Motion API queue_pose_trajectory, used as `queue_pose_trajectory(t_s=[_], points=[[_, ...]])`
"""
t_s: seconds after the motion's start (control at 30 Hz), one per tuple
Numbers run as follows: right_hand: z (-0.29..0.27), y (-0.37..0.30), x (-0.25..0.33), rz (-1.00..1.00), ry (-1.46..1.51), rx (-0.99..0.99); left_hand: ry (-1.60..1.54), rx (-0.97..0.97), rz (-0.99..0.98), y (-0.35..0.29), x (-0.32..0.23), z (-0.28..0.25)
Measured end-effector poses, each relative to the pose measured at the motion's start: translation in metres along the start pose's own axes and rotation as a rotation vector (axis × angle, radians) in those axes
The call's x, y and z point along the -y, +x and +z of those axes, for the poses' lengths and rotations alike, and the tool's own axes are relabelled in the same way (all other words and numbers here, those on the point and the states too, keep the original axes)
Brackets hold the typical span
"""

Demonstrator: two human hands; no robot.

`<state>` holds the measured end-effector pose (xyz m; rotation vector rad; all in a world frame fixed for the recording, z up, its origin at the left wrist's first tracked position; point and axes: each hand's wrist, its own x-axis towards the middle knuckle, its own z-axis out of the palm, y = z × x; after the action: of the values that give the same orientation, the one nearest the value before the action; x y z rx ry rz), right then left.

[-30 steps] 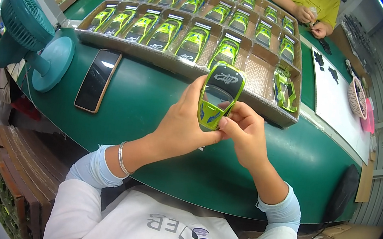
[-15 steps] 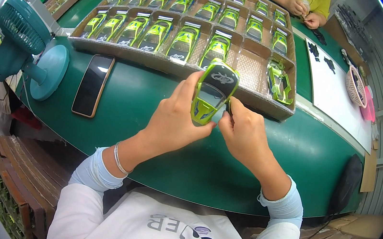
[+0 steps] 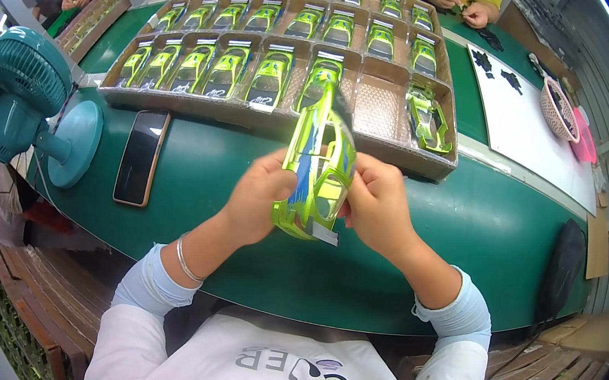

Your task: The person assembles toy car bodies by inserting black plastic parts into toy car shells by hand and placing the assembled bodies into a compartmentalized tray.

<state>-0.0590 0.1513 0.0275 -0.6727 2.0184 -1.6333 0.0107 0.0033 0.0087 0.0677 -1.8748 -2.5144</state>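
Brown cardboard tray [image 3: 431, 164] on green bench [image 3: 514, 233], far side, split into rows of compartments. Most compartments hold lime-green car shell [image 3: 269, 78] each, small white label strip at near end. One compartment [image 3: 375, 105] in front row shows bare textured floor. Smartphone [image 3: 140, 157] flat on bench just left of tray's near edge, dark screen, tan rim. White sheet [image 3: 534, 143] on bench right of tray. Lime-green shell [image 3: 316, 168] held between both hands carries white label tab at lower end.

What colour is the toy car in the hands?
Bright lime green toy car, with blue inside; head view.
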Motion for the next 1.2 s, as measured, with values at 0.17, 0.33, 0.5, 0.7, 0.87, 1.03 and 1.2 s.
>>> queue_pose_trajectory(t_s=[0.17,0.33,0.5,0.7,0.87,1.03,1.2], points=[[0.003,-0.005,0.005,0.156,0.073,0.251,-0.438,0.310,-0.075,0.004,0.004,0.006],[0.008,-0.008,-0.005,-0.143,-0.080,0.203,-0.382,0.226,-0.106,0.003,0.003,0.002],[0.011,-0.010,-0.016,-0.552,-0.594,-0.062,-0.266,0.074,-0.029,0.002,0.010,0.010],[0.014,-0.012,-0.017,-0.479,-0.289,-0.055,-0.490,0.182,-0.005,0.003,0.017,0.007],[0.012,-0.002,-0.021,-0.336,-0.226,-0.077,-0.513,0.172,-0.126,0.006,0.019,0.009],[0.014,-0.002,-0.020,-0.415,-0.283,-0.084,-0.544,0.212,-0.043,0.006,0.014,0.013],[0.016,-0.001,-0.024,-0.420,-0.285,-0.141,-0.500,0.098,-0.093,0.008,0.015,0.021]])
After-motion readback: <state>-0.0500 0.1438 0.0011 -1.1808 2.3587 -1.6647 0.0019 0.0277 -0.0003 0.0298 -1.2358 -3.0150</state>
